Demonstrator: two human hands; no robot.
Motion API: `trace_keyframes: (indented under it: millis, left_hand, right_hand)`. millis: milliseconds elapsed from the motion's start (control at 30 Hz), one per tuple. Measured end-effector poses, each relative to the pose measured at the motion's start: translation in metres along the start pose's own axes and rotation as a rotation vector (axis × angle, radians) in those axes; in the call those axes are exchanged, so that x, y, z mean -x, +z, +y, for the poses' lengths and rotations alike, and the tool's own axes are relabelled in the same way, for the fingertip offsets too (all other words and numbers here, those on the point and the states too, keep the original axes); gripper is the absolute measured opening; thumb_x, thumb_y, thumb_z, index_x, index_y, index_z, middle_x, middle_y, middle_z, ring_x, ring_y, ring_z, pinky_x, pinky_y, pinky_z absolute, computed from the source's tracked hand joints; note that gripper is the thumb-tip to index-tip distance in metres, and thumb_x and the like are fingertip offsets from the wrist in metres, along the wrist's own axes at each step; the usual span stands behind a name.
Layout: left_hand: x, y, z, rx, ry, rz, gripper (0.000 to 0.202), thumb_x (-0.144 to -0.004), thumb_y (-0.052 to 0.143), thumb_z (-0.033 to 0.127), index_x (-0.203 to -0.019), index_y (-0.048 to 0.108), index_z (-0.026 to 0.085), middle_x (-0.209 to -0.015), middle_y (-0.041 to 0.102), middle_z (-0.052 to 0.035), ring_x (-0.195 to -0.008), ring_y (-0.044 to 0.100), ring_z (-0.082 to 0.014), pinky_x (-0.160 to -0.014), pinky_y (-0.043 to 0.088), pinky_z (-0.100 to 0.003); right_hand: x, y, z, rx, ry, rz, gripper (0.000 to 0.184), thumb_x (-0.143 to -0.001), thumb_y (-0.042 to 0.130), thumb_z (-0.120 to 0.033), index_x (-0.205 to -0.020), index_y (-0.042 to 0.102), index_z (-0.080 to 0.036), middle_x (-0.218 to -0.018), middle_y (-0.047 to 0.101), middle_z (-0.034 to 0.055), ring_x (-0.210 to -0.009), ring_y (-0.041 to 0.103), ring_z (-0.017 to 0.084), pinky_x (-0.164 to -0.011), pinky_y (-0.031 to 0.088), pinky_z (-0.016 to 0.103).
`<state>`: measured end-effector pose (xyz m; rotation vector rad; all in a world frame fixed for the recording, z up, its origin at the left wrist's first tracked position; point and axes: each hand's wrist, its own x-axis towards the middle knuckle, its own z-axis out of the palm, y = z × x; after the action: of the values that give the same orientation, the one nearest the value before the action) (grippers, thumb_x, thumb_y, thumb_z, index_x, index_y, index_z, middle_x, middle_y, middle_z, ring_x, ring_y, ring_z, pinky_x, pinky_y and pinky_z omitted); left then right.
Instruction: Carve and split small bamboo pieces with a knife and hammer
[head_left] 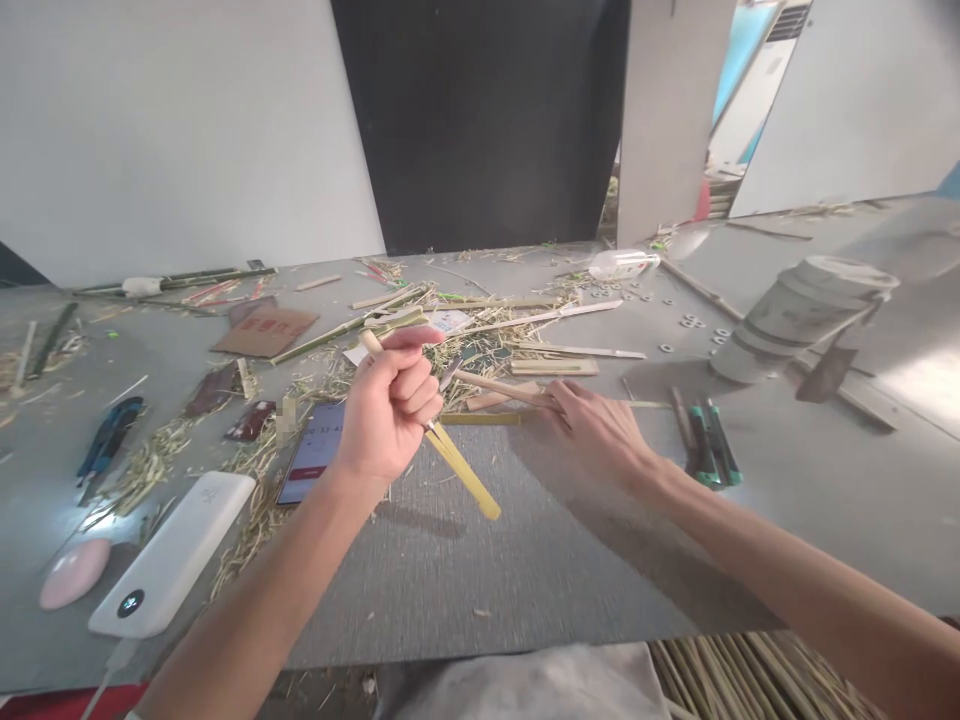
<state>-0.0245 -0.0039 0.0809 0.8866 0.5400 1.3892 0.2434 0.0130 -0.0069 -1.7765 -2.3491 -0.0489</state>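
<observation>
My left hand (390, 405) is raised over the grey table (480, 570) in a fist, closed round a thin bamboo strip (465, 473) that slants down to the right; its upper end sticks out past my thumb. A small dark blade tip shows beside the fingers. My right hand (592, 430) lies low on the table to the right, its fingers reaching onto a pale bamboo stick (499, 387) among the scraps. Whether those fingers grip the stick I cannot tell.
Bamboo strips and shavings (480, 335) litter the far table. A phone (311, 450), white power bank (176, 565) and pink object (73, 572) lie left. Green-handled tools (709, 445) and a tape roll (799, 315) sit right. Bamboo sticks (757, 675) bundle below.
</observation>
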Motion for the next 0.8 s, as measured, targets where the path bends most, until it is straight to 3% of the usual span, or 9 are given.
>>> trace_keyframes:
  millis: [200, 467, 667, 800]
  left_hand:
    - [0.002, 0.001, -0.001, 0.062, -0.049, 0.003, 0.022, -0.088, 0.055, 0.011, -0.091, 0.076, 0.017, -0.056, 0.009, 0.0101, -0.046, 0.005, -0.0083, -0.037, 0.02, -0.018]
    - [0.002, 0.004, 0.0, 0.101, -0.071, 0.046, 0.021, -0.087, 0.055, 0.01, -0.091, 0.075, 0.015, -0.056, 0.009, 0.0104, -0.042, 0.009, -0.0071, -0.036, 0.022, -0.017]
    - [0.001, 0.001, -0.002, 0.143, -0.075, 0.05, 0.023, -0.088, 0.054, 0.008, -0.091, 0.075, 0.015, -0.056, 0.011, 0.0106, -0.042, 0.01, -0.007, -0.036, 0.022, -0.018]
    - [0.001, 0.001, -0.002, 0.161, -0.068, 0.042, 0.025, -0.089, 0.052, 0.007, -0.092, 0.076, 0.013, -0.055, 0.011, 0.0104, -0.044, 0.009, -0.0074, -0.037, 0.021, -0.018]
  right_hand:
    - [-0.004, 0.014, 0.002, 0.009, 0.001, -0.008, 0.024, -0.107, 0.043, -0.038, -0.115, 0.057, -0.021, -0.106, 0.068, 0.0073, -0.069, 0.058, 0.016, -0.055, 0.016, 0.027]
    - [-0.004, 0.014, 0.005, -0.013, -0.003, 0.027, 0.021, -0.104, 0.052, -0.038, -0.113, 0.061, -0.02, -0.101, 0.068, 0.0058, -0.077, 0.059, 0.018, -0.056, 0.023, 0.028]
    - [-0.006, 0.01, 0.005, -0.033, -0.042, 0.131, 0.021, -0.102, 0.059, -0.037, -0.105, 0.065, -0.017, -0.111, 0.065, 0.0104, -0.105, 0.054, 0.027, -0.08, 0.037, 0.034]
    - [-0.009, 0.006, -0.002, -0.077, -0.084, 0.158, 0.021, -0.101, 0.061, -0.038, -0.102, 0.066, -0.018, -0.111, 0.064, 0.0104, -0.104, 0.052, 0.028, -0.085, 0.038, 0.037]
